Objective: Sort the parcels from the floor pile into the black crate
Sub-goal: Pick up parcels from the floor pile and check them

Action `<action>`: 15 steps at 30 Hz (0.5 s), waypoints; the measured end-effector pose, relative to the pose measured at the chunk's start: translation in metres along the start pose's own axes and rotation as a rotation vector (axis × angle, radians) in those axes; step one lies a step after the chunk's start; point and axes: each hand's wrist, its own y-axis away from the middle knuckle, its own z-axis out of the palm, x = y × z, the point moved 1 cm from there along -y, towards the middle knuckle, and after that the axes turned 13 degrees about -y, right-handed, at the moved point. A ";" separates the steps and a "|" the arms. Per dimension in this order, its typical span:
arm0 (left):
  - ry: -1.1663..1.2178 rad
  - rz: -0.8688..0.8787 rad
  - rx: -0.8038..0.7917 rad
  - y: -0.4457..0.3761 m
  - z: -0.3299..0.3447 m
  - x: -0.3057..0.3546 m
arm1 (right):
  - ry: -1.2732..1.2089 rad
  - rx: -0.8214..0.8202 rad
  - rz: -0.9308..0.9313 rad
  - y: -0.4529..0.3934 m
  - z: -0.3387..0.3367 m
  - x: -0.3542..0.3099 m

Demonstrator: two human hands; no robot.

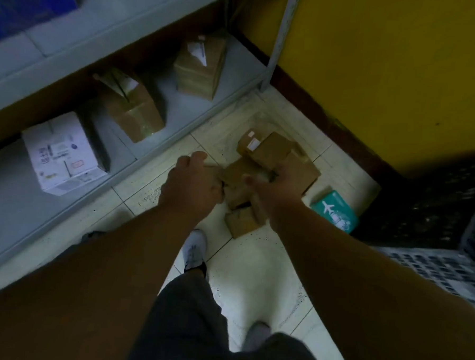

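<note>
A pile of small brown cardboard parcels [269,151] lies on the pale tiled floor near the corner. Beside it on the right is a teal parcel [335,212] with a white aeroplane print. Both my arms reach down into the pile. My left hand [193,184] curls its fingers round the left edge of a brown parcel [235,174] in the middle of the heap. My right hand [274,187] grips the same parcel from the right, thumb on top. The black crate [433,206] stands to the right, its lattice wall dark and partly cut off.
A grey metal shelf [161,145] runs along the left, carrying a white box [61,154] and two brown cartons [132,108]. The yellow wall [388,64] closes the corner. My white shoes [195,250] stand on the tiles just behind the pile.
</note>
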 end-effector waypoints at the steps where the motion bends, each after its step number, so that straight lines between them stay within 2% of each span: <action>1: 0.006 -0.017 -0.023 -0.022 0.005 -0.009 | -0.021 0.013 0.031 -0.020 0.011 0.000; 5: -0.025 -0.047 -0.097 -0.100 0.048 -0.042 | -0.012 0.035 0.080 -0.106 0.053 0.025; 9: -0.022 0.008 -0.126 -0.171 0.119 -0.054 | 0.097 -0.020 0.102 -0.201 0.100 0.074; 13: 0.009 0.052 -0.125 -0.225 0.212 -0.069 | 0.048 0.074 0.190 -0.291 0.123 0.154; 15: 0.032 0.020 -0.123 -0.242 0.268 -0.080 | 0.020 0.096 0.228 -0.325 0.126 0.201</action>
